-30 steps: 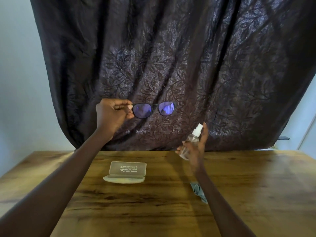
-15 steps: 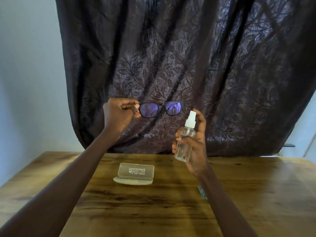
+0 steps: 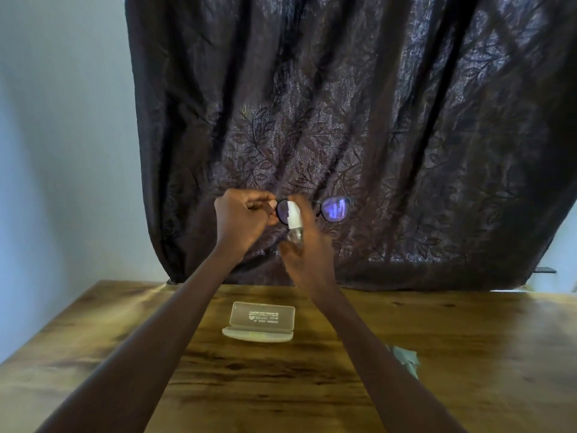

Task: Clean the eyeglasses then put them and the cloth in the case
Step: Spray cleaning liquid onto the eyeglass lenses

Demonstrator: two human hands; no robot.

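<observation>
Aloft, left hand (image 3: 242,220) pinches eyeglasses (image 3: 335,209); right hand (image 3: 307,254) grips spray bottle (image 3: 294,218).

The only lettering I can find is on the case (image 3: 261,320), lying open on the bench (image 3: 468,332) at about six o'clock from the middle of the scene. Its raised, translucent lid carries a small block of dark print near its centre: one longer line on top, shorter lines beneath, and a shield-like emblem at their nine o'clock end. The print looks upside down or reversed, and is too small and blurred to read
</observation>
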